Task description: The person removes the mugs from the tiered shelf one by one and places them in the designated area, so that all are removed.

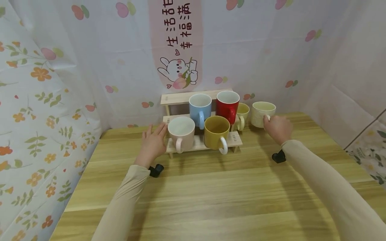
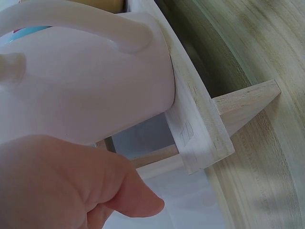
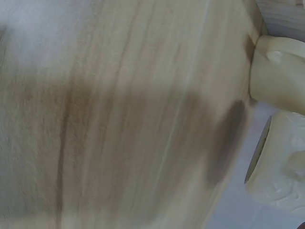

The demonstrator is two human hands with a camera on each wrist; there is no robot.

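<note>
My right hand (image 1: 278, 129) grips the handle of a pale cream mug (image 1: 260, 115) with a raised pattern, right of a stepped wooden rack (image 1: 176, 98). In the right wrist view the patterned mug (image 3: 274, 176) is tilted with its underside partly showing, above a shadow on the tabletop. With fingers extended, my left hand (image 1: 153, 142) lies beside the rack's left end and a pale pink mug (image 1: 182, 132) on the lowest step. The left wrist view shows the thumb close to this pink mug (image 2: 95, 90) and the rack end (image 2: 202, 136).
A mustard mug (image 1: 215, 134) with a white handle shares the lowest step. Blue (image 1: 197, 108) and red (image 1: 224, 108) mugs stand on the middle step. A small yellow mug (image 1: 243, 112) is at the rack's right, near the patterned curtain (image 1: 120, 67). Everything is on a wood-grain table (image 1: 211, 197).
</note>
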